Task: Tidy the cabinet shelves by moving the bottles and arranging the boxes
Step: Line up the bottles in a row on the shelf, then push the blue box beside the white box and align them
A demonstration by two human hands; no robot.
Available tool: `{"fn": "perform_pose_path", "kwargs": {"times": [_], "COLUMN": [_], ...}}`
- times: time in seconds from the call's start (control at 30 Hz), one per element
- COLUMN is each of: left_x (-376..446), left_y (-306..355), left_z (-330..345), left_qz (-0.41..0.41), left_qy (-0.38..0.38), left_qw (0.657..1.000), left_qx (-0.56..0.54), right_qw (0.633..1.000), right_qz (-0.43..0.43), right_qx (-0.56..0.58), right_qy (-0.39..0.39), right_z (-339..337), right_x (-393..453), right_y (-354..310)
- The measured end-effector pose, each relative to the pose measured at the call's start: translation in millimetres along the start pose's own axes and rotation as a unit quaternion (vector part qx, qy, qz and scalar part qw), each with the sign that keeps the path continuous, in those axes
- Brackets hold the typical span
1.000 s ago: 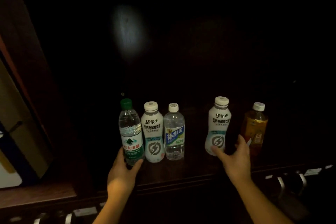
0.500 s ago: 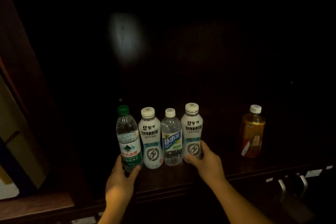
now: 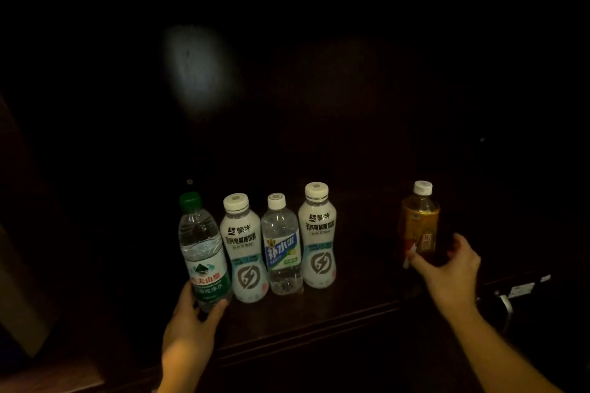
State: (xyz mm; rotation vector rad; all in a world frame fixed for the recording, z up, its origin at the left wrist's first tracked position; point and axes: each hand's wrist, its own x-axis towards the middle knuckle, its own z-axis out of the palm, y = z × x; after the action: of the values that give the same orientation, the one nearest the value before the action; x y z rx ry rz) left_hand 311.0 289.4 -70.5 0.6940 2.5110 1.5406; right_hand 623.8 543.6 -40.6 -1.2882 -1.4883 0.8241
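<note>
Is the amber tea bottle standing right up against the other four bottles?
No, the amber tea bottle stands apart at the right, with a bare stretch of shelf between it and the four bottles.

Left hand (image 3: 191, 325) grips the green-capped bottle (image 3: 204, 252); right hand (image 3: 453, 271) cups the amber bottle (image 3: 419, 223).

Place: looked like a home or hotel room, dimly lit.
Evidence: a dark wooden cabinet shelf (image 3: 319, 316) carried retail drink bottles (image 3: 281, 246); drawer pulls (image 3: 507, 306) showed at 4 o'clock.
</note>
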Motion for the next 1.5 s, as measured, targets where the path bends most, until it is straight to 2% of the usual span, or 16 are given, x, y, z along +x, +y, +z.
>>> {"fn": "perform_pose_path", "kwargs": {"times": [0.1, 0.17, 0.3, 0.63, 1.0, 1.1, 1.2, 1.3, 1.5], "left_x": [0, -2, -3, -3, -11, -30, -53, -72, -89], "left_y": [1, 3, 3, 3, 2, -3, -13, -29, -85], "left_z": [1, 1, 1, -1, -26, -54, -94, -147, -300], "left_qz": [0.000, 0.004, 0.008, 0.001, -0.019, 0.000, 0.010, 0.035, 0.062], "left_qy": [0.006, 0.011, 0.010, 0.007, -0.030, -0.028, -0.097, -0.132, -0.076], "left_qw": [1.000, 1.000, 1.000, 1.000, 0.999, 0.999, 0.991, 0.983, 0.990], "left_qx": [0.003, 0.003, 0.009, 0.003, -0.027, -0.035, -0.087, -0.124, -0.099], "right_qw": [0.991, 0.986, 0.984, 0.963, 0.968, 0.979, 0.983, 0.982, 0.973], "right_qz": [0.020, 0.017, 0.000, -0.030, 0.035, 0.056, 0.056, 0.040, 0.009], "right_qx": [-0.003, -0.009, -0.017, -0.011, -0.008, -0.062, -0.078, -0.083, -0.039], "right_qy": [-0.132, -0.164, -0.178, -0.269, -0.250, -0.188, -0.157, -0.166, -0.227], "right_z": [1, 3, 12, 71, 67, 59, 57, 66, 123], "right_x": [26, 34, 25, -25, -39, -70, -120, -188, -340], "right_y": [9, 9, 1, -25, -34, -41, -61, -96, -171]}}
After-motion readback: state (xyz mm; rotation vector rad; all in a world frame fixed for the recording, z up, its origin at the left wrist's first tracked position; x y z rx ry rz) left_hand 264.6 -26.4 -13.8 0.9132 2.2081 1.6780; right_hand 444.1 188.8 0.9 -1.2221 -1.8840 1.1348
